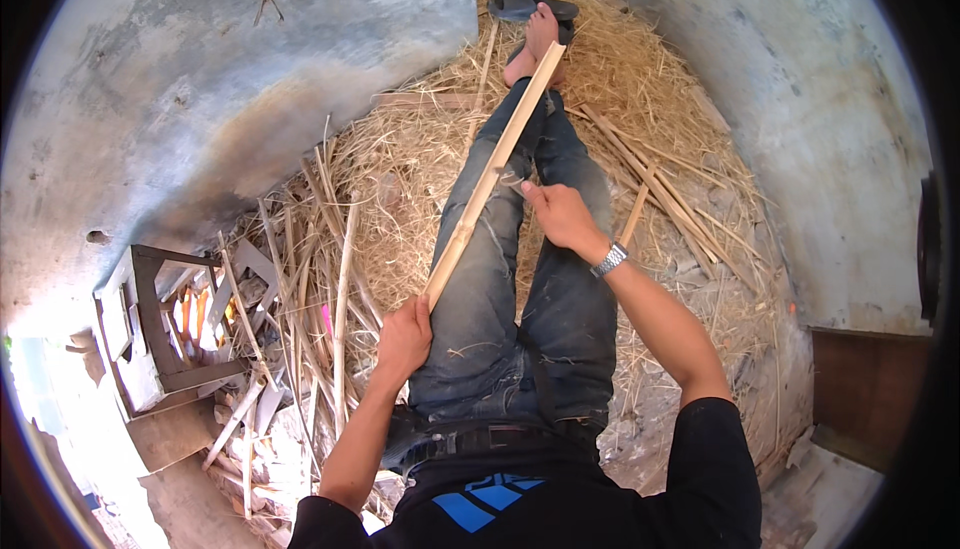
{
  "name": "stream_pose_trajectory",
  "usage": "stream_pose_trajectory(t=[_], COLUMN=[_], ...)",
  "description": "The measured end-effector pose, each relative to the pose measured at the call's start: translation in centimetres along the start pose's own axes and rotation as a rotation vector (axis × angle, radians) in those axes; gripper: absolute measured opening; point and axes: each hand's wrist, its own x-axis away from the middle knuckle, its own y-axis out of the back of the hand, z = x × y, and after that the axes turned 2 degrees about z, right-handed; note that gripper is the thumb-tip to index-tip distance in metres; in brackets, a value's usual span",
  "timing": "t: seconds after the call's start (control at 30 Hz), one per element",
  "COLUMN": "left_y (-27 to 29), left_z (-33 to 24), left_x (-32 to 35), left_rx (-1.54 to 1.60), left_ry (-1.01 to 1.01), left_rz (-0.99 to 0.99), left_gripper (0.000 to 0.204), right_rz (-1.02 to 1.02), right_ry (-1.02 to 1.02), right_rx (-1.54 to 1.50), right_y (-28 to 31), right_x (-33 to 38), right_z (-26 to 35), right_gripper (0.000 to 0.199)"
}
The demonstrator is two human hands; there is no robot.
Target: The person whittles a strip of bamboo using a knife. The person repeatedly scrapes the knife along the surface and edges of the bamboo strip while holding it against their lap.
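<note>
Grey wall (330, 9) bends round the far left, and under it sits a dark frame (205, 375). Next come thin sticks (345, 299), heaped in a mess. Then there is the left hand (405, 334), with its fingers curled round the near end of a pale strip (480, 194). The strip is long and straight. It goes over the person's legs (475, 319), slanting from the left hand up and to the right, so its far end is by the bare feet (541, 34). The right hand (562, 215) is just to the right of the strip, about halfway along. Its fingers are closed on a small tool (512, 178), which points left at the strip's side. The tip is too small to tell if it touches. So the left hand is the nearer one, since it grips the strip. A shiny watch (610, 259) is on the right wrist. Past that, brown poles (650, 179) lie on the straw (650, 59)
</note>
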Motion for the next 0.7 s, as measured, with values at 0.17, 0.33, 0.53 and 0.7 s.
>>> stream_pose_trajectory(t=[0.17, 0.33, 0.53, 0.7], left_y=[0.2, 0.2, 0.1, 0.6], left_z=[-0.1, 0.4, 0.4, -0.5], left_x=[-0.2, -0.1, -0.9, -0.9], left_rx=[-0.008, -0.009, 0.038, 0.072], left_ry=[0.006, 0.005, -0.015, -0.017], left_rz=[0.023, 0.055, 0.043, 0.058], left_gripper=[0.04, 0.042, 0.045, 0.046], right_rz=[-0.022, 0.027, 0.161, -0.019], right_ry=[0.015, -0.005, 0.073, -0.034], right_rx=[-0.02, 0.02, 0.033, -0.036], right_y=[-0.7, 0.1, -3.1, 0.6], right_x=[0.8, 0.5, 3.8, 0.6], right_z=[0.2, -0.2, 0.8, 0.7], right_gripper=[0.063, 0.066, 0.066, 0.063])
